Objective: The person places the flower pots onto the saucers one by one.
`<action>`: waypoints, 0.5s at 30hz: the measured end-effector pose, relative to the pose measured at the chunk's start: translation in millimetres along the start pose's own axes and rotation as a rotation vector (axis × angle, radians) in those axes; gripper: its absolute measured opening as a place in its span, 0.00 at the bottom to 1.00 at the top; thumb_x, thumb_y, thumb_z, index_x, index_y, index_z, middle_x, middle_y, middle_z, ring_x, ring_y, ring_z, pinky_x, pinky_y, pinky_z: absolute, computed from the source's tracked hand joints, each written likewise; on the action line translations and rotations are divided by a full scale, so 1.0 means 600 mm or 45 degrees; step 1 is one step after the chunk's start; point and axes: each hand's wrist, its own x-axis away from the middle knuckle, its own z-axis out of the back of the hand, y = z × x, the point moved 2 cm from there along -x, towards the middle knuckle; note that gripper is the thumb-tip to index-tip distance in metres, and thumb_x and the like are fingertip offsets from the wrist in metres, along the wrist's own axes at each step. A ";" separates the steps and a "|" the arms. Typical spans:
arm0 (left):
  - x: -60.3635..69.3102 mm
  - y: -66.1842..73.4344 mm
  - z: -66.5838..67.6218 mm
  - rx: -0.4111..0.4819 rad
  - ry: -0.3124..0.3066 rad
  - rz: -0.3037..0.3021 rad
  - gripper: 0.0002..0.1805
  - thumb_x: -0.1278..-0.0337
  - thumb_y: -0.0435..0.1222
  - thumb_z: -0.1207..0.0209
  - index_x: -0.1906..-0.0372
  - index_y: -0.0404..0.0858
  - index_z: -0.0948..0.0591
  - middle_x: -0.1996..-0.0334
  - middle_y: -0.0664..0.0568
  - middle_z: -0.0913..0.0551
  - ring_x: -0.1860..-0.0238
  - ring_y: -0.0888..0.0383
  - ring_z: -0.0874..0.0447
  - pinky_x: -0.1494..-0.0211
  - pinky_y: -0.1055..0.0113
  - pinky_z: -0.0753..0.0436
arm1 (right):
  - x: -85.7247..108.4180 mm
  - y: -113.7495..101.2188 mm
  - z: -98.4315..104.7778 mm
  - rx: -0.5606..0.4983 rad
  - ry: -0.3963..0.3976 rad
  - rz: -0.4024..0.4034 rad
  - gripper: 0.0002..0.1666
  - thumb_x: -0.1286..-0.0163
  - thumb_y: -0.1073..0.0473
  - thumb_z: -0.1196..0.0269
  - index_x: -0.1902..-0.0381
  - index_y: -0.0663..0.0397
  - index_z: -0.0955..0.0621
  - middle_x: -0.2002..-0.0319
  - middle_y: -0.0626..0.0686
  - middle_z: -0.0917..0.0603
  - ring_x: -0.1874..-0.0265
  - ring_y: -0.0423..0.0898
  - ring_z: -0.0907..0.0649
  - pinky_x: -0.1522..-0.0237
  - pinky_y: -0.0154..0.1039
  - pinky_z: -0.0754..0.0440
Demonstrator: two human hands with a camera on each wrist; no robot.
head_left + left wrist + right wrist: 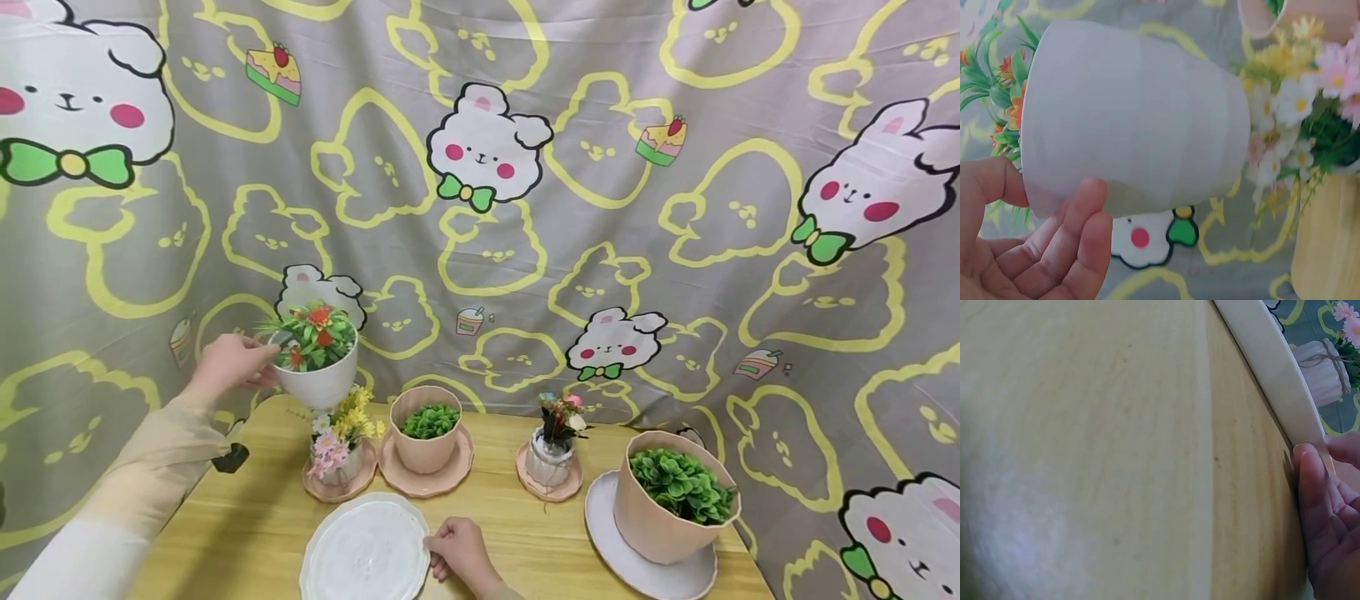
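Note:
My left hand (236,365) grips the rim of a white flowerpot (318,385) planted with red-orange flowers and green leaves. The pot hangs in the air above the back left of the table, over a small pot of pink and yellow flowers (335,450). In the left wrist view the pot (1135,119) lies sideways across the picture, thumb at its rim and fingers along its side. At the front, my right hand (463,552) pinches the right edge of a round white saucer (366,552). The right wrist view shows thumb and fingers at the saucer's edge (1272,369).
Behind the white saucer, a pink pot of greenery (426,446) stands on a pink saucer (450,479). Further right are a small flower pot (547,462) and a large pink pot (660,508) on a pale saucer (611,546). A patterned curtain (510,250) borders the wooden table (517,533).

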 end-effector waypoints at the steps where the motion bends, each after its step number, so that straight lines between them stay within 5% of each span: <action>1: 0.006 0.007 -0.003 -0.028 -0.021 -0.009 0.32 0.30 0.45 0.52 0.44 0.15 0.29 0.75 0.46 0.12 0.75 0.58 0.12 0.67 0.63 0.12 | 0.000 0.001 0.000 0.000 0.002 0.004 0.12 0.42 0.65 0.33 0.81 0.58 0.24 0.91 0.44 0.25 0.95 0.34 0.27 0.90 0.30 0.23; 8: 0.047 0.039 -0.032 0.000 -0.137 -0.038 0.27 0.32 0.40 0.51 0.46 0.16 0.27 0.76 0.47 0.13 0.74 0.57 0.13 0.66 0.62 0.11 | 0.000 0.000 0.000 -0.001 0.012 0.001 0.12 0.42 0.65 0.33 0.81 0.58 0.24 0.91 0.45 0.25 0.95 0.33 0.27 0.90 0.30 0.23; 15: 0.088 0.045 -0.070 0.026 -0.177 -0.023 0.21 0.36 0.36 0.49 0.50 0.20 0.25 0.79 0.47 0.16 0.78 0.57 0.14 0.69 0.61 0.12 | 0.001 0.000 0.000 0.001 0.014 0.021 0.12 0.42 0.65 0.33 0.81 0.59 0.24 0.91 0.46 0.24 0.95 0.34 0.27 0.91 0.31 0.23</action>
